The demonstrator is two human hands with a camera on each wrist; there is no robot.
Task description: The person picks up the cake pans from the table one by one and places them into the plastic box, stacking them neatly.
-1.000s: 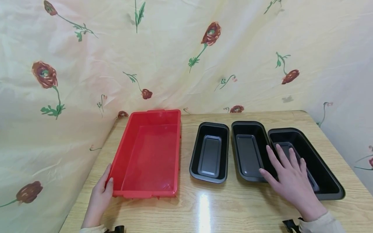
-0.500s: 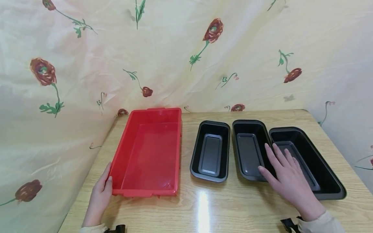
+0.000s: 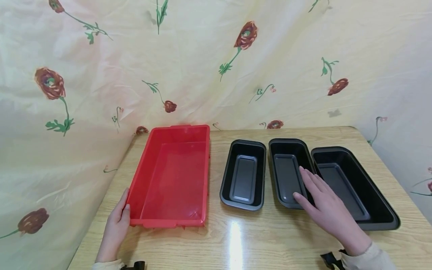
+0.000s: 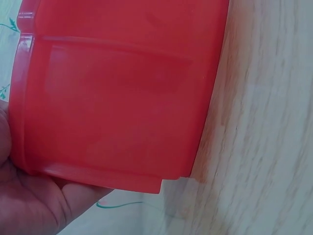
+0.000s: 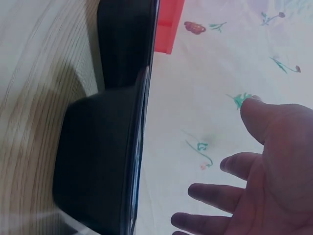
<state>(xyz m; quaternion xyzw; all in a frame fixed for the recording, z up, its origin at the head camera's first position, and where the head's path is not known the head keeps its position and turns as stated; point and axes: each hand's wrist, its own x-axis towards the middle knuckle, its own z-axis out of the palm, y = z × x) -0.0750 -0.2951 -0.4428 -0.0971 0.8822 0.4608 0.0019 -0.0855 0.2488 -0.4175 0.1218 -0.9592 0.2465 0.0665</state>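
Note:
A red plastic tray (image 3: 173, 176) stands at the left of the table, and my left hand (image 3: 116, 225) grips its near left corner. The left wrist view shows that hand (image 4: 36, 205) wrapped about the corner, with part of the fingers hidden behind the tray (image 4: 122, 107). My right hand (image 3: 332, 210) hovers with spread fingers over the near end of the middle black loaf pan (image 3: 287, 176) and the edge of the right loaf pan (image 3: 344, 191). In the right wrist view the hand (image 5: 274, 171) holds nothing and is apart from the pan (image 5: 98, 156).
Another black loaf pan (image 3: 243, 178) stands between the tray and the middle pan. The middle and right pans are close together, the right one set at an angle. A flowered cloth (image 3: 202, 67) hangs behind the wooden table (image 3: 189, 247).
My right hand has shifted left, from over the right pan towards the middle pan, and its fingers have drawn closer together. The left hand stays at the tray's corner.

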